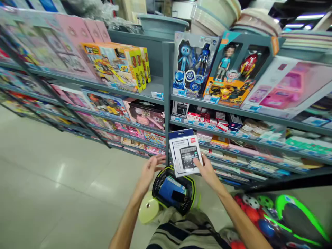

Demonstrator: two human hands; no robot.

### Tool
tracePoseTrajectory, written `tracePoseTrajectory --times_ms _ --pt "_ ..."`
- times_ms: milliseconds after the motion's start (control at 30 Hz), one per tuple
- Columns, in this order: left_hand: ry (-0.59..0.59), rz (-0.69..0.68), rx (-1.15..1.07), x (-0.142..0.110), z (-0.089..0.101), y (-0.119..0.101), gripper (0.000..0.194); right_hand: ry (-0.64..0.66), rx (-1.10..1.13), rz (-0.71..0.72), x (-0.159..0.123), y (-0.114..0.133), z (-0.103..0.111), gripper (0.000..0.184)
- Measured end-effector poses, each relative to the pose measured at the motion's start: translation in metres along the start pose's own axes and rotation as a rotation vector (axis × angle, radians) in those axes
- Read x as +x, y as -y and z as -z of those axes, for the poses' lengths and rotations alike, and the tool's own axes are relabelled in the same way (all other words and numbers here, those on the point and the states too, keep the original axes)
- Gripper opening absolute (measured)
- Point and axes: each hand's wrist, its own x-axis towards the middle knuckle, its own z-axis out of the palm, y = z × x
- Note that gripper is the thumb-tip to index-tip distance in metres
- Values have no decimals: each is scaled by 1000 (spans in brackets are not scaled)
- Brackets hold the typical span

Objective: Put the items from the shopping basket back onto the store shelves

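A white boxed calculator (178, 152), with a dark blue hang tab on top, is held up in front of the shelves. My right hand (207, 171) grips it by the lower right side, thumb across the front and fingers behind. To the left of the box, my left hand (152, 166) is apart from it, fingers stretched out and holding nothing. Below both hands stands a black shopping basket (190, 193) with a yellow-green rim. A blue flat item (167, 188) and a dark phone-like rectangle (178, 196) lie in it.
Grey shelving (167, 76) runs across the view, filled with boxed toys and stationery. Another calculator box (181, 109) stands on the second shelf. A pale yellow stool-like object (148, 209) is beside the basket. Balls (250, 200) and a green-edged racket-like item (298, 214) lie at lower right.
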Motion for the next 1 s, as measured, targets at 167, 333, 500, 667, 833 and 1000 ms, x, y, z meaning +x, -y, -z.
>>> tracePoseTrajectory --times_ms 167,333,500,667,833,1000 --pt "167 -78 -73 4 -48 -3 70 -34 -20 99 24 19 -5 68" --pt "204 -128 -30 21 -50 -35 64 13 38 132 34 41 6 81" --pt "167 -214 102 33 -33 -26 61 -42 25 188 50 31 3 70" --pt "99 -424 467 62 -24 17 61 -147 -123 174 72 -14 -6 68" --pt "25 -530 500 115 -44 11 59 -170 -283 323 121 -10 -10 50" --pt "-57 -688 618 183 -66 -44 52 -339 -532 464 190 36 -9 38"
